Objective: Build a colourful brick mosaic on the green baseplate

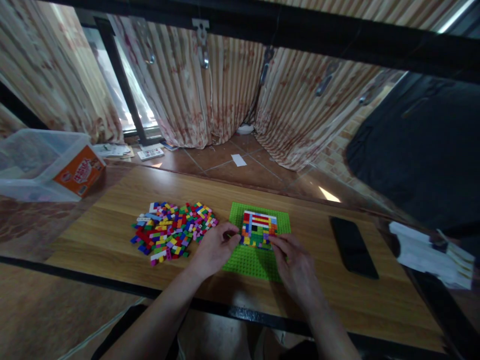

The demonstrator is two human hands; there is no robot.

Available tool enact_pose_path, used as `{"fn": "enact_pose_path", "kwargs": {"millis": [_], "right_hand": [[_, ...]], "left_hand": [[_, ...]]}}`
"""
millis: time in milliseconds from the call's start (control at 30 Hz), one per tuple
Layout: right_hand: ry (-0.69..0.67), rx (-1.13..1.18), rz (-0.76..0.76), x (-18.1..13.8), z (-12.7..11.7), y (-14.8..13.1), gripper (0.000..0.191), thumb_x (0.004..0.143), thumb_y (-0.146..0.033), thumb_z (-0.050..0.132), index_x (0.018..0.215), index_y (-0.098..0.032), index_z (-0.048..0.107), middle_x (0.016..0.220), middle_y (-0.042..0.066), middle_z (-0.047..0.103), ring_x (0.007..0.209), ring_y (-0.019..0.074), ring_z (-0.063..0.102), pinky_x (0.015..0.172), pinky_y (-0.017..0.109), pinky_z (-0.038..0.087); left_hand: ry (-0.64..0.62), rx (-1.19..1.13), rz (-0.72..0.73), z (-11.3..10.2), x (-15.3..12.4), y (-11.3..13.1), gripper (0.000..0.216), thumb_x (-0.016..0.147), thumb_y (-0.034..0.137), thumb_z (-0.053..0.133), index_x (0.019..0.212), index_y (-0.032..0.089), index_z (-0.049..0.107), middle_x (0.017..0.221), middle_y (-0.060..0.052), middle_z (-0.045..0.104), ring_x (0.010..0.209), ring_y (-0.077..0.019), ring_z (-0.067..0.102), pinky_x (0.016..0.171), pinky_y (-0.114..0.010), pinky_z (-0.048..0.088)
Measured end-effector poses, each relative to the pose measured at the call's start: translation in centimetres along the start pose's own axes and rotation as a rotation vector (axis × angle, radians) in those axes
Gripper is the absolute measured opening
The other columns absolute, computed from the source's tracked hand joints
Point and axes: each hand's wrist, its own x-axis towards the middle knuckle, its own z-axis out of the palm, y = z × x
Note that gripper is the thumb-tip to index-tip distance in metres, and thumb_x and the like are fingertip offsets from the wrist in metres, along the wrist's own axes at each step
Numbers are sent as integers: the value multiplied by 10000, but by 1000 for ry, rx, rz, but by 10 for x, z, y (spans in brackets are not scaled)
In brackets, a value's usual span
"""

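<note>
Plenty of bare wood on the table (112, 235) around me, near edge right under my wrists, phone (353, 246) off to the right. My left hand (214, 248) is loosely curled, fingertips touching the left side of the brick panel (258, 230); my right hand (296, 265) pinches its lower right corner. It sits on the studded green baseplate (251, 260), with a loose brick pile (170, 231) to the left.
</note>
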Motion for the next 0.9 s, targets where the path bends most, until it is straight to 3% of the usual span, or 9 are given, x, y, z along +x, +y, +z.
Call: {"fn": "enact_pose_path", "kwargs": {"millis": [333, 633, 900], "right_hand": [[-16, -45, 7, 0, -3, -1, 177, 928, -231, 505, 913, -218, 681, 937, 49, 702, 880, 191, 674, 820, 321, 522], [21, -106, 16, 1, -2, 4, 214, 931, -309, 531, 890, -221, 722, 1007, 76, 657, 940, 217, 632, 855, 349, 509], [51, 20, 152, 9, 3, 5, 220, 880, -387, 579, 804, -210, 684, 898, 51, 649, 746, 182, 622, 699, 310, 498]], "left_hand": [[-39, 73, -37, 1, 2, 6, 160, 840, 231, 563, 873, 174, 709, 842, -37, 730, 765, -191, 653, 687, -296, 473], [-73, 102, -51, 0, 2, 6, 165, 855, 222, 556, 901, 156, 701, 834, -35, 722, 756, -175, 648, 682, -280, 457], [-86, 106, -50, 0, 3, 6, 161, 862, 215, 551, 905, 158, 695, 849, -35, 724, 772, -175, 651, 699, -279, 462]]}}
